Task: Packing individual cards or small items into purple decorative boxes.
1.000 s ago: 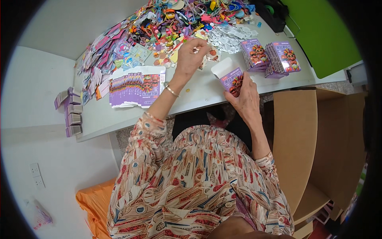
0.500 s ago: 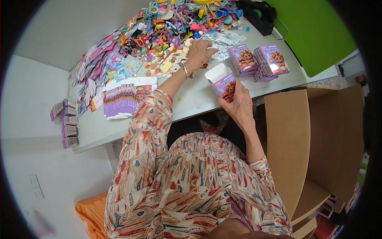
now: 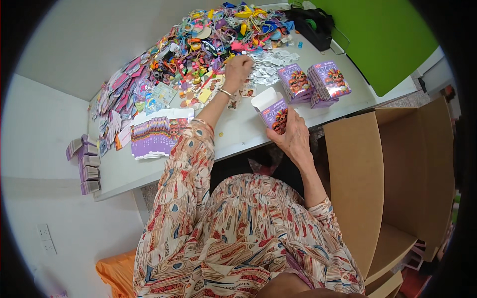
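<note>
In my right hand (image 3: 294, 140) is a small purple carton (image 3: 275, 113) with its white top flap raised, held above the table's near edge. My left hand (image 3: 238, 74) is over the table beside a heap of small white packets (image 3: 272, 65), its fingers curled. Whatever its fingertips hold is hidden. A spread of small cards and stickers (image 3: 204, 92) lies beside and below my left wrist. Two stacks of finished-looking purple cartons (image 3: 296, 83) stand to the right of the carton I hold. A fanned row of flat purple cartons (image 3: 156, 136) lies at the table's left.
A large pile of colourful trinkets (image 3: 213, 37) covers the back of the table (image 3: 233, 130). Pink and purple packets (image 3: 119, 94) are heaped at the left. A black tape dispenser (image 3: 314, 27) sits at the back right by a green board (image 3: 392, 44). An open cardboard box (image 3: 355, 174) stands at the right.
My left hand has drawn its fingers in and shifted slightly left among the small items. My right hand keeps the purple carton. The whole view has shifted a little.
</note>
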The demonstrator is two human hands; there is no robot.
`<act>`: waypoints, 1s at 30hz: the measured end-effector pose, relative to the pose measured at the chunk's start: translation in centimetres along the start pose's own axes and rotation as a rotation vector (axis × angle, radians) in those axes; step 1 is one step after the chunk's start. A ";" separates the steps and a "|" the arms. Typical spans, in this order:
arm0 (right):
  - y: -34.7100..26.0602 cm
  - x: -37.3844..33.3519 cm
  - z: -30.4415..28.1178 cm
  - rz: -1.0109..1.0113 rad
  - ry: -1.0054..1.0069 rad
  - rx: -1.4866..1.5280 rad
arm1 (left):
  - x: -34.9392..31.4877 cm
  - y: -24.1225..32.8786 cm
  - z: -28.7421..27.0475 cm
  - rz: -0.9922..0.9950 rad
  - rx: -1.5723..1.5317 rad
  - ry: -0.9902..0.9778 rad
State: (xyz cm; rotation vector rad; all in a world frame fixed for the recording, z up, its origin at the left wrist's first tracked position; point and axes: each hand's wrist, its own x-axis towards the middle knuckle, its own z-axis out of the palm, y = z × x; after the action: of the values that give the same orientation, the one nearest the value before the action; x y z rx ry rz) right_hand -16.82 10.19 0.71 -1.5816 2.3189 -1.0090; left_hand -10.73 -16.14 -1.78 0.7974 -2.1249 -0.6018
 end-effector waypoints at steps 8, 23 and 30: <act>-0.2 0.2 0.0 0.006 -0.002 -0.024 | 0.1 0.2 -1.8 -0.248 -0.273 -0.243; -0.2 0.5 0.2 0.003 -0.002 -0.031 | -0.3 5.4 -4.9 -0.442 -0.645 -0.407; -1.1 1.6 0.9 -0.034 -0.041 -0.052 | -4.4 6.5 -6.0 -0.246 -0.652 -0.217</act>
State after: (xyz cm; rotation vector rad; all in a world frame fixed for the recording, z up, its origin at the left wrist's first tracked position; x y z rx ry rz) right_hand -16.27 8.16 1.06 -1.6500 2.3168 -0.9220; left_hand -5.98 -9.45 3.72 0.6361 -1.8387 -1.4725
